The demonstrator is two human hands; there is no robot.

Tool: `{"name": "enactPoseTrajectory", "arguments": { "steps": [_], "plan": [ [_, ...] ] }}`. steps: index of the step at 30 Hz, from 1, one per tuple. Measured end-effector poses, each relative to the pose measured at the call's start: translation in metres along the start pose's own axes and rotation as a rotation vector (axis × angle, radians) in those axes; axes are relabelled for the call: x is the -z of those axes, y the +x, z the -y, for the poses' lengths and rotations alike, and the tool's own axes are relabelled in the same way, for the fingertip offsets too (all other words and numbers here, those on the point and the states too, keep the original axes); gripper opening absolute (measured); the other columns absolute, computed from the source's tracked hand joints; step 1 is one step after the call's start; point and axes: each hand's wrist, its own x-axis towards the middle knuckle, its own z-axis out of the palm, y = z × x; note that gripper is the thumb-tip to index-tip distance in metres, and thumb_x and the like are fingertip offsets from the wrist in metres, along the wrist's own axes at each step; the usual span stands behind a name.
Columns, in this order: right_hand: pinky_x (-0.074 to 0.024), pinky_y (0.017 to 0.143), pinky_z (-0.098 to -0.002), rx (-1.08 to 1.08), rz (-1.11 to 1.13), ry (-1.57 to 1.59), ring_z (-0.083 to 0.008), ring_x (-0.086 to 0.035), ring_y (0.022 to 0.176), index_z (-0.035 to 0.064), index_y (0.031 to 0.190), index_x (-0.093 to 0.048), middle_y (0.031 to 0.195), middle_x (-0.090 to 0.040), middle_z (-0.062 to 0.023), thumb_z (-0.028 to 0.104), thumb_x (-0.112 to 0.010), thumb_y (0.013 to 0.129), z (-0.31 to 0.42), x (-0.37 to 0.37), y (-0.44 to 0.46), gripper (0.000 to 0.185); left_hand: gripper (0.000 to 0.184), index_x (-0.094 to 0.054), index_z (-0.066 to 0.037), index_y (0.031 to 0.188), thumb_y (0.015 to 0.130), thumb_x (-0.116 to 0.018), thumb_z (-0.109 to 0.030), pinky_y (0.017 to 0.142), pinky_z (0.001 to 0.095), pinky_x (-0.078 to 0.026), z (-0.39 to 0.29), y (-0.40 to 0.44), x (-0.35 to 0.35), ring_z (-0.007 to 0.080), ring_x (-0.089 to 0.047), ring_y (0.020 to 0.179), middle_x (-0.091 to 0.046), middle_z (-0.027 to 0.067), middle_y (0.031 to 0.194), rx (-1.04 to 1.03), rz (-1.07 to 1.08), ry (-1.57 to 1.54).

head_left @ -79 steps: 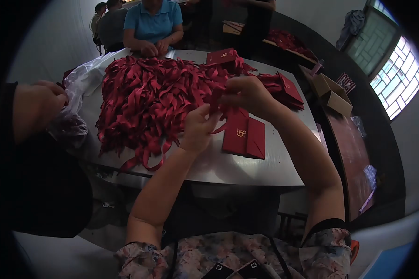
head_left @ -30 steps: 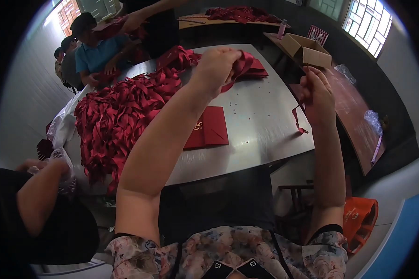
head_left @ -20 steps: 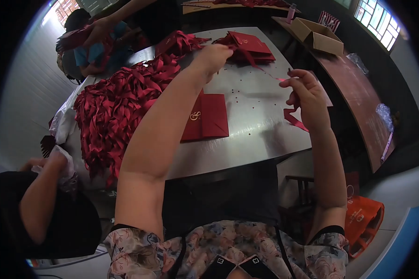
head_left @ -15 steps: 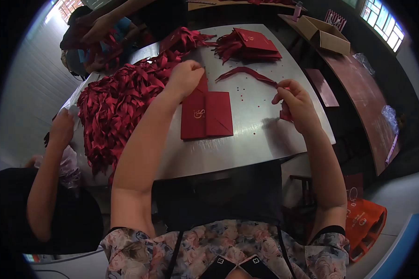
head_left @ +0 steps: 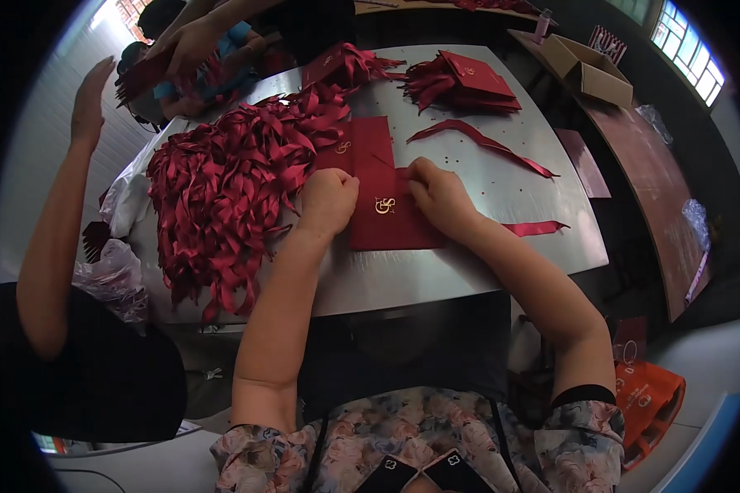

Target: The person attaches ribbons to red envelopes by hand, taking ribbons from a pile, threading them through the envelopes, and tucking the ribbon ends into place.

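A flat red gift bag (head_left: 380,228) with a gold emblem lies on the metal table in front of me. At its left edge my left hand (head_left: 329,199) is closed, with the fingers curled against the bag. My right hand (head_left: 442,195) pinches the upper right edge between thumb and fingers. More flat red bags (head_left: 373,135) lie just beyond, partly overlapped. One red ribbon (head_left: 489,141) stretches across the table past my right hand, and another ribbon (head_left: 536,228) shows beside my right forearm.
A large heap of red ribbons (head_left: 222,181) covers the table's left side. Stacked red bags with ribbons (head_left: 473,78) sit at the back. A co-worker's raised hand (head_left: 90,99) is at left; other people stand behind. A cardboard box (head_left: 588,70) rests on a side bench.
My right hand has let go of red ribbon and moved left to the bag. My left hand has come down to the bag's left edge. The co-worker's hand at left has risen.
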Motion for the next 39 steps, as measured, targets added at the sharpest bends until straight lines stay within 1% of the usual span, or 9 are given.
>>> {"name": "enactPoseTrajectory", "arguments": {
  "steps": [1,3,5,8,16,21,24,33,39],
  "plan": [
    [-0.0501,0.077,-0.0465,-0.002,0.005,0.001,-0.0423,-0.063,0.088,0.0032,0.102,-0.057,0.090,-0.066,-0.0217,0.012,-0.057,0.090,-0.003,-0.002,-0.002,0.015,0.023,-0.073,-0.001,0.088,0.084,-0.064,-0.022,0.073,0.0382,-0.053,-0.001,-0.002,0.001,0.0275,-0.068,0.076,-0.070,0.0156,0.079,0.061,0.033,-0.131],
    [-0.0516,0.068,-0.0351,0.024,-0.018,0.000,-0.0264,-0.066,0.072,0.0008,0.108,-0.057,0.086,-0.066,-0.0173,0.008,-0.058,0.091,-0.005,-0.002,-0.005,0.018,0.020,-0.072,-0.001,0.088,0.084,-0.065,-0.019,0.070,0.0352,-0.053,-0.004,-0.006,0.005,0.0229,-0.067,0.073,-0.070,0.0127,0.077,0.120,0.069,-0.262],
    [-0.0515,0.069,-0.0350,-0.010,-0.020,-0.018,-0.0262,-0.066,0.073,0.0009,0.107,-0.058,0.087,-0.067,-0.0166,0.008,-0.059,0.091,-0.003,-0.001,-0.007,0.018,0.013,-0.066,-0.004,0.093,0.089,-0.063,-0.016,0.062,0.0253,-0.049,-0.007,-0.008,0.009,0.0100,-0.059,0.066,-0.065,0.0011,0.079,0.230,0.165,-0.728],
    [-0.0513,0.070,-0.0345,0.039,-0.046,-0.084,-0.0256,-0.066,0.076,0.0013,0.105,-0.061,0.090,-0.067,-0.0151,0.007,-0.061,0.090,0.001,-0.001,-0.012,0.017,0.006,-0.065,-0.003,0.089,0.089,-0.063,-0.009,0.064,0.0273,-0.051,-0.013,-0.009,0.016,0.0135,-0.063,0.072,-0.066,0.0037,0.081,0.291,0.227,-0.820],
    [-0.0513,0.070,-0.0318,0.189,-0.053,-0.086,-0.0223,-0.067,0.077,0.0008,0.106,-0.063,0.091,-0.068,-0.0126,0.004,-0.064,0.087,0.003,0.002,-0.014,0.019,0.010,-0.065,-0.006,0.094,0.088,-0.067,-0.013,0.072,0.0308,-0.052,-0.012,-0.013,0.014,0.0158,-0.065,0.077,-0.069,0.0041,0.089,0.435,0.292,-1.003],
    [-0.0518,0.060,-0.0233,-0.184,0.110,0.285,-0.0096,-0.066,0.070,-0.0013,0.105,-0.062,0.085,-0.068,-0.0068,0.006,-0.062,0.092,0.035,0.018,0.000,0.015,0.009,-0.064,-0.007,0.095,0.089,-0.067,-0.013,0.079,0.0318,-0.052,-0.006,-0.020,0.002,0.0165,-0.065,0.085,-0.069,0.0039,0.094,0.499,0.247,-1.219],
    [-0.0545,0.064,-0.0250,-0.300,0.198,0.412,-0.0119,-0.067,0.069,-0.0026,0.101,-0.061,0.083,-0.067,-0.0079,0.005,-0.062,0.091,0.055,0.017,0.016,0.012,0.009,-0.064,-0.007,0.097,0.091,-0.066,-0.013,0.085,0.0322,-0.051,-0.009,-0.021,0.001,0.0168,-0.064,0.091,-0.068,0.0044,0.098,0.472,0.323,-1.392],
    [-0.0541,0.069,-0.0240,-0.316,0.294,0.715,-0.0101,-0.066,0.076,0.0010,0.102,-0.063,0.089,-0.066,-0.0033,0.005,-0.063,0.092,0.019,-0.012,0.029,0.011,0.012,-0.059,-0.004,0.104,0.093,-0.062,-0.008,0.092,0.0313,-0.048,-0.017,-0.026,0.002,0.0158,-0.060,0.098,-0.065,0.0063,0.102,0.371,0.198,-1.558],
    [-0.0523,0.068,-0.0224,-0.262,0.280,0.659,-0.0087,-0.064,0.077,0.0017,0.102,-0.063,0.086,-0.065,-0.0019,0.006,-0.064,0.092,0.018,-0.011,0.029,0.012,0.011,-0.058,-0.003,0.103,0.094,-0.061,-0.008,0.093,0.0306,-0.047,-0.015,-0.023,-0.001,0.0163,-0.059,0.099,-0.064,0.0064,0.103,0.420,0.159,-1.568]
  ]
}}
